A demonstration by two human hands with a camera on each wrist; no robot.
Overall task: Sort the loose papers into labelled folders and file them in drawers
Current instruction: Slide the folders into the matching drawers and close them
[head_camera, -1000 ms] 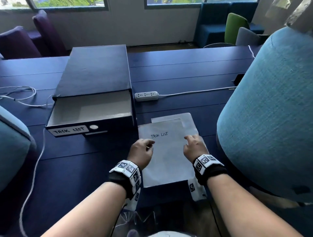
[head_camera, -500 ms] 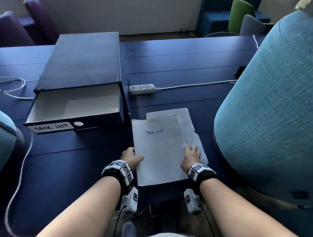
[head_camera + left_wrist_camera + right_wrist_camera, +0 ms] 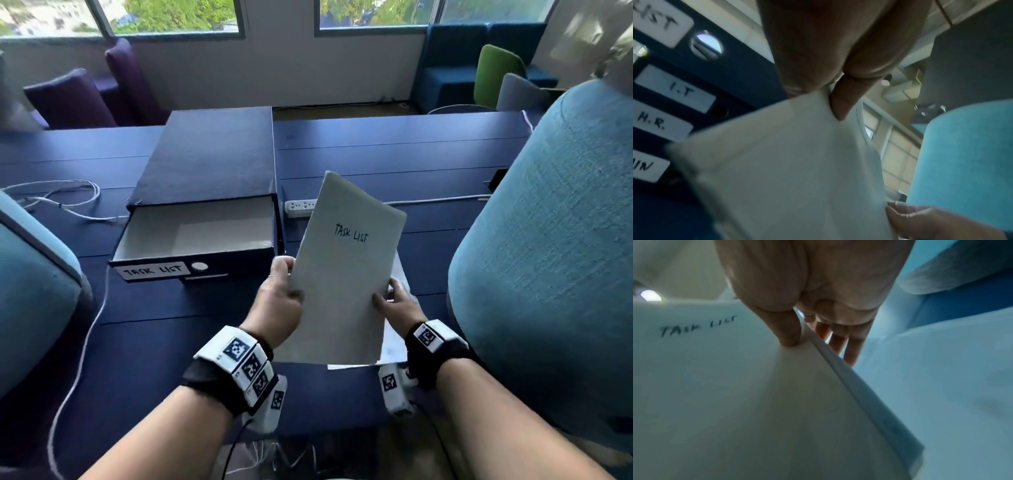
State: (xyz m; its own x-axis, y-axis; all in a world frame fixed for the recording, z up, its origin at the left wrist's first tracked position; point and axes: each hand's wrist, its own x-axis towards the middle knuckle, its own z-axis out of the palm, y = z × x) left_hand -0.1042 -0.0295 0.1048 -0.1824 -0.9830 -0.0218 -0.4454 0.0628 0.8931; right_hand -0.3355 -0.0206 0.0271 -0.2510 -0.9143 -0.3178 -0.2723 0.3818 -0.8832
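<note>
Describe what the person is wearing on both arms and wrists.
The forearms are bare, with no sleeves. The left wrist band and right wrist band are black straps carrying white blocks printed with black square markers. A white camera module with another marker hangs under each wrist, and a thin dark cable trails from each module.

Head view looks forward and down over the tabletop; both wrist views sit close under the shared folder.

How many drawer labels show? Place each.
4: TASK LIST on the open top drawer; I.T, H.R. and one ending IN below; more may be hidden.
</note>
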